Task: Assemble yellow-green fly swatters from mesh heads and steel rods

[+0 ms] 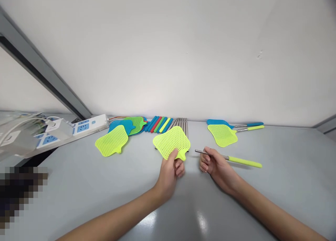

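Observation:
My left hand (169, 176) pinches a yellow-green fly swatter head (170, 141) near its neck, which points down and to the right. Closed around a metal rod with a yellow-green grip, my right hand (217, 167) holds this fly swatter handle (244, 161) above the table. The rod's bare tip points left toward the swatter head, with a gap between the two. Another yellow-green swatter head (112, 141) lies at the left, partly over blue and green swatter heads (136, 125).
Coloured grips (159, 125) and metal rods (181, 122) lie in rows by the wall. Two whole fly swatters (223, 135), blue and yellow-green, lie at the right. A power strip (86, 126) with plugs and cables stands at the left, beside plastic-wrapped items (18, 123).

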Demonstrator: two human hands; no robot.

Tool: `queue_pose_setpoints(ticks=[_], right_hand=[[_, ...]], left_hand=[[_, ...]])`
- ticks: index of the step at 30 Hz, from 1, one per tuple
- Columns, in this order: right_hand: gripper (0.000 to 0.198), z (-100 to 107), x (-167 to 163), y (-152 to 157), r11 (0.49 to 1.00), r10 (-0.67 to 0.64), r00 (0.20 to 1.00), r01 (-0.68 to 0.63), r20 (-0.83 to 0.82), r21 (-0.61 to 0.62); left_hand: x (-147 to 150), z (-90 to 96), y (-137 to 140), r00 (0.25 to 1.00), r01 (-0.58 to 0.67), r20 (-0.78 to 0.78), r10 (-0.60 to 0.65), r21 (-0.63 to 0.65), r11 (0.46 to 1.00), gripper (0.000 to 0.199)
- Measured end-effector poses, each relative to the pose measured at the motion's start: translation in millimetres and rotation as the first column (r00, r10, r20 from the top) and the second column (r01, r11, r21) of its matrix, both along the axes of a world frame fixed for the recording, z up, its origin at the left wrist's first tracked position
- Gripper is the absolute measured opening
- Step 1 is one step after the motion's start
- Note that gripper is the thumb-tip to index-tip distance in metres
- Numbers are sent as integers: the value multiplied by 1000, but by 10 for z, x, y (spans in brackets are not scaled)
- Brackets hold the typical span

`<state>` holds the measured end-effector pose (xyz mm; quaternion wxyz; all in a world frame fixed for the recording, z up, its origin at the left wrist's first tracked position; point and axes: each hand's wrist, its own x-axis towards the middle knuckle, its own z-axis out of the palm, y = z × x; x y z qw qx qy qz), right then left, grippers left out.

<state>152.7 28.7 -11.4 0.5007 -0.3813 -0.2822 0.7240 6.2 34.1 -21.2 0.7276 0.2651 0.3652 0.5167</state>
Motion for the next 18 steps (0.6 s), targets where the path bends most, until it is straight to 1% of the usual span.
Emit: queue_pose_setpoints(ticks=[2,4,7,9,12,18], right_hand=[[32,-18,-63,-36,999,-14,999,13,33,38],[33,-37,-116,-64,997,-21,997,15,69,76],[33,-71,-152,-98,990,-52,992,36,112,136],[33,-90,-149,-112,985,-83,990,65,110,161],[33,-103,-134,-112,980,-123,989,107,84,166],[33,-102,-132,-86,981,-141,987,130,72,144]], left_hand=[[3,28,10,997,66,34,-68,51,997,22],[-10,47,20,992,113,49,-116,73,991,19],[-43,57,35,986,148,65,-151,59,987,18],[-56,59,45,985,154,70,-158,50,987,17],[-53,64,54,985,158,61,-161,42,987,16],[-27,79,54,985,169,18,-170,68,983,14]])
